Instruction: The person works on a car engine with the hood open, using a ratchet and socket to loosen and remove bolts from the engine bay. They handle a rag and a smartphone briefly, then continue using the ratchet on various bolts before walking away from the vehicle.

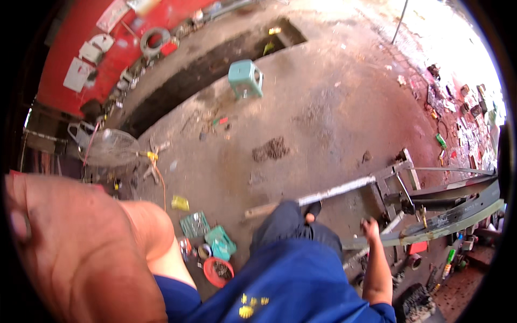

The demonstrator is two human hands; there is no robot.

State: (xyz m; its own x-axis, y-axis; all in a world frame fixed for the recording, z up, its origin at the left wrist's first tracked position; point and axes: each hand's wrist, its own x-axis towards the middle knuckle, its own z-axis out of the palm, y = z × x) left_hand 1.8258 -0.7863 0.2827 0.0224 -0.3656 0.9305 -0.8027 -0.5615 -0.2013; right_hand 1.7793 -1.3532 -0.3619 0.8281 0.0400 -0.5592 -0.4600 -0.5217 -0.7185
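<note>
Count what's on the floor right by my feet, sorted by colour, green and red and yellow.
Green: 2, the open socket set case and the teal tray.
Red: 1, the round red bowl.
Yellow: 1, the small yellow packet.
Total: 4.

A long curved stack of grey steel leaf-spring blades (441, 218) lies clamped, tilted.
</note>
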